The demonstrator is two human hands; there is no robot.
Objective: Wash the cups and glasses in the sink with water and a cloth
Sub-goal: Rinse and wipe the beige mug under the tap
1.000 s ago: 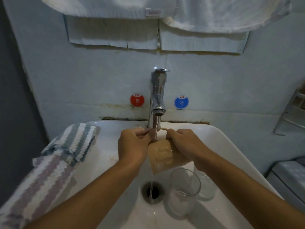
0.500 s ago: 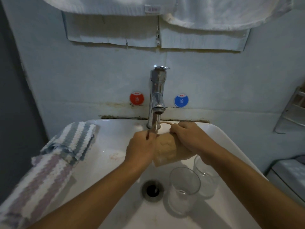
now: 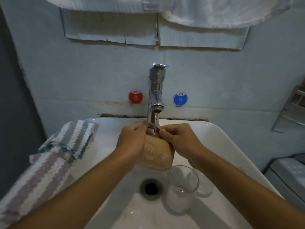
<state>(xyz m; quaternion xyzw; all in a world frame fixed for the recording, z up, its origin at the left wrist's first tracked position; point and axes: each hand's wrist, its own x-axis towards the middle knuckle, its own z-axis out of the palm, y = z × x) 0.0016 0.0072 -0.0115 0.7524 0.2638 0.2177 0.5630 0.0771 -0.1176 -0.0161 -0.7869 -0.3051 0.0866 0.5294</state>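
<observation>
- Cup (image 3: 156,152), tan, ribbed: held over the sink (image 3: 219,142) under the tap (image 3: 156,95), mouth raised into the running stream, likely to rinse the inside.
- Long axis: slanted, mouth up and away toward the tap, base down and toward the person.
- Left hand (image 3: 132,142): fingers curled round the cup's left side.
- Right hand (image 3: 179,139): fingers grasping its rim and right side.
- Glass (image 3: 182,187): upright beside the drain (image 3: 151,188), waiting; a second glass (image 3: 205,187) sits behind it.
- Striped cloth (image 3: 49,159): draped over the left rim, untouched.
</observation>
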